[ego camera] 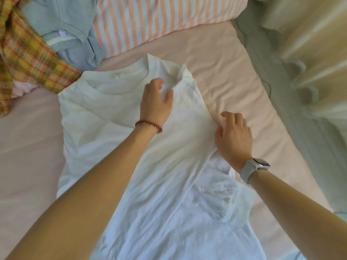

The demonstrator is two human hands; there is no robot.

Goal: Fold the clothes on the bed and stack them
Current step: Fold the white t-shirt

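A white T-shirt [116, 139] lies spread on the pink bed sheet [28, 139], collar toward the pillow, its right side folded inward over the body. My left hand [155, 102] rests on the shirt near the right shoulder, fingers loosely bent over the bunched fabric. My right hand [233, 136] lies on the folded right edge of the shirt, fingers relaxed and partly on the sheet. A crumpled white sleeve [219, 196] sticks out below my right wrist.
An orange-and-yellow plaid garment [32, 61] and a pale blue shirt [67, 32] lie heaped at the far left. A striped peach-and-white pillow [150, 21] sits at the head. A grey-green blanket [293, 102] and cream curtain [309, 44] run along the right.
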